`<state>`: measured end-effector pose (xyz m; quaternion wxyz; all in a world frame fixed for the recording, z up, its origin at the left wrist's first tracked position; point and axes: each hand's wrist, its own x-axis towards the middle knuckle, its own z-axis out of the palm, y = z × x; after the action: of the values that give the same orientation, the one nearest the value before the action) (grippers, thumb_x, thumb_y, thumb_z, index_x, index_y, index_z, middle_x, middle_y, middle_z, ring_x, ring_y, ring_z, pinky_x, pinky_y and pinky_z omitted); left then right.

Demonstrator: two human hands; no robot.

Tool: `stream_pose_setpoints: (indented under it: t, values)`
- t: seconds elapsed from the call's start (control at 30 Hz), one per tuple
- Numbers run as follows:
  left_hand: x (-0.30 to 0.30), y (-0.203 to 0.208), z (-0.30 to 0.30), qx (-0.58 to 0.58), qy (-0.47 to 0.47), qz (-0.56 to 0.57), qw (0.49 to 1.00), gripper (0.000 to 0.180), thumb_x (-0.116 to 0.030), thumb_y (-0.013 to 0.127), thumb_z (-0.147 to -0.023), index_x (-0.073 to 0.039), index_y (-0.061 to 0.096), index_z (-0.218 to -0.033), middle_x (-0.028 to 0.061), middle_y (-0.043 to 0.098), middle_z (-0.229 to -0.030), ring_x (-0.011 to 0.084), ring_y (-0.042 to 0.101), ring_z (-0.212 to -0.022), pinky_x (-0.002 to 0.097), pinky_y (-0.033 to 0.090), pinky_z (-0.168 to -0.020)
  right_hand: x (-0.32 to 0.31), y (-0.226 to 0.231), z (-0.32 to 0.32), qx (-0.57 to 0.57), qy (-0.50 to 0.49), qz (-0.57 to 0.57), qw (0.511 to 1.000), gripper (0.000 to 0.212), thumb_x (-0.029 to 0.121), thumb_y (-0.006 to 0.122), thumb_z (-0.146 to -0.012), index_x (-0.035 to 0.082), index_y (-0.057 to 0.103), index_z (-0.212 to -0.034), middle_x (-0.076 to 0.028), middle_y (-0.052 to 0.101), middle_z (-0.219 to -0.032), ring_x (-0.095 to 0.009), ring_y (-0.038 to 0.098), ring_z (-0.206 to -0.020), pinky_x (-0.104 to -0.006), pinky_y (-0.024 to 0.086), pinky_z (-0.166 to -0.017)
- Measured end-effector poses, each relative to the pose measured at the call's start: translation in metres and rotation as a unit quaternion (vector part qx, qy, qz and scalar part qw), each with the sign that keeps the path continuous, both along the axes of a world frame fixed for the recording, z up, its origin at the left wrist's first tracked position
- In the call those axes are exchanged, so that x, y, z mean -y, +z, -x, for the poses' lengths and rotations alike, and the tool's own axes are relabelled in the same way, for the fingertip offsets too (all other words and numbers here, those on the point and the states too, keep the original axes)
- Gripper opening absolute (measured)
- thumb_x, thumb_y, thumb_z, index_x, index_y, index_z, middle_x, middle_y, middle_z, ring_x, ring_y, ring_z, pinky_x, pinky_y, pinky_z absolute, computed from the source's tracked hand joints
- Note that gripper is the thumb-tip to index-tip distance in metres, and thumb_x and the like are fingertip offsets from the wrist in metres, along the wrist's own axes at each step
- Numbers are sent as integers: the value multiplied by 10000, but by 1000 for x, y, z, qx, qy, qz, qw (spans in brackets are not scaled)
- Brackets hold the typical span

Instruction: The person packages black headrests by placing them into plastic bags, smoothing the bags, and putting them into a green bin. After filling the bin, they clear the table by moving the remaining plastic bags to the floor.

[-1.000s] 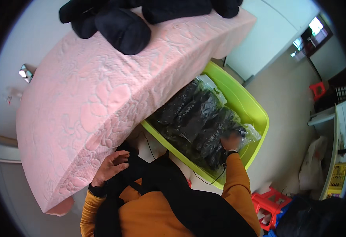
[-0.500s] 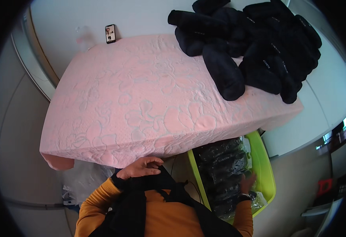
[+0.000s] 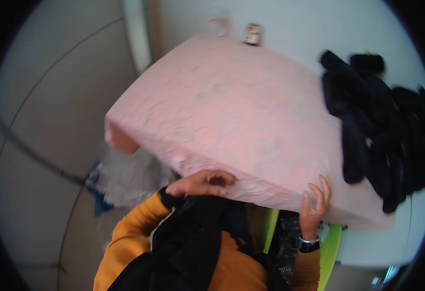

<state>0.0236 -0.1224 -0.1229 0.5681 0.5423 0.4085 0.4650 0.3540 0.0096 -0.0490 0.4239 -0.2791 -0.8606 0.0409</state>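
Observation:
My left hand [image 3: 201,184] is at the front edge of a table covered with a pink quilted cloth [image 3: 222,111]. Its fingers curve loosely with a gap to the thumb, and nothing shows in it. Over the lime-green bin [image 3: 332,257], my right hand [image 3: 315,206] is raised beside the cloth's front edge, fingers spread and empty. Inside that bin lie black packages in shiny clear wrap [image 3: 287,237], partly hidden by the table and my right arm. A pile of dark, plump, sock-shaped fabric pieces [image 3: 363,111] covers the table's right end.
At the table's far edge a phone [image 3: 252,35] leans by the wall, next to a clear bottle [image 3: 218,28]. Crumpled clear plastic bags [image 3: 132,177] lie on the floor left of me, with something blue [image 3: 101,206] beneath them. White panels stand along the left side.
My right hand has come up out of the green bin to the table's front edge, holding nothing visible. The view has swung left; my left hand keeps close to the table edge.

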Motion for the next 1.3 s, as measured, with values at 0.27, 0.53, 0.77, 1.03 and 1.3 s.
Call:
stream_pose_setpoints:
  t: [0.27, 0.53, 0.77, 1.03, 1.3]
  values:
    - [103, -80, 102, 31, 206, 34, 977, 419, -178, 700, -916, -58, 567, -1296, 28, 612, -1216, 140, 554, -1120, 316, 438, -996, 5, 20, 82, 127, 141, 43, 981, 280, -7, 640, -793, -20, 611, -1071, -220, 519, -1358, -414, 421, -1339, -496, 330, -1102]
    - [189, -239, 114, 135, 482, 313, 807, 442, -328, 748, -864, -74, 605, -1197, 10, 637, -1044, 132, 591, -948, 289, 486, -854, 19, 43, 209, 301, 287, 53, 908, 546, 5, 718, -707, -22, 553, -1226, -254, 443, -1397, -450, 391, -1338, -520, 343, -1084]
    - [201, -301, 97, 275, 520, 355, 727, 475, -362, 757, -845, -88, 602, -1200, 25, 640, -1065, 171, 604, -969, 349, 500, -867, 22, 26, 281, 401, 339, 9, 851, 774, -13, 695, -699, -2, 378, -1404, -280, 297, -1501, -467, 298, -1402, -582, 272, -1117]
    - [224, -405, 111, 476, 601, 343, 543, 553, -350, 722, -869, -81, 525, -1311, 103, 473, -1397, 304, 532, -1193, 398, 486, -943, 14, 16, 289, 453, 343, -30, 822, 668, -6, 587, -798, -6, 331, -1415, -343, 234, -1503, -565, 249, -1382, -660, 237, -1098]
    - [201, -452, 145, 445, 679, 332, 480, 619, -339, 698, -870, -122, 468, -1402, 94, 395, -1492, 358, 319, -1388, 525, 372, -1049, 6, 12, 278, 494, 314, -47, 809, 562, 99, 506, -911, -3, 274, -1413, -387, 227, -1474, -617, 264, -1341, -719, 267, -1041]
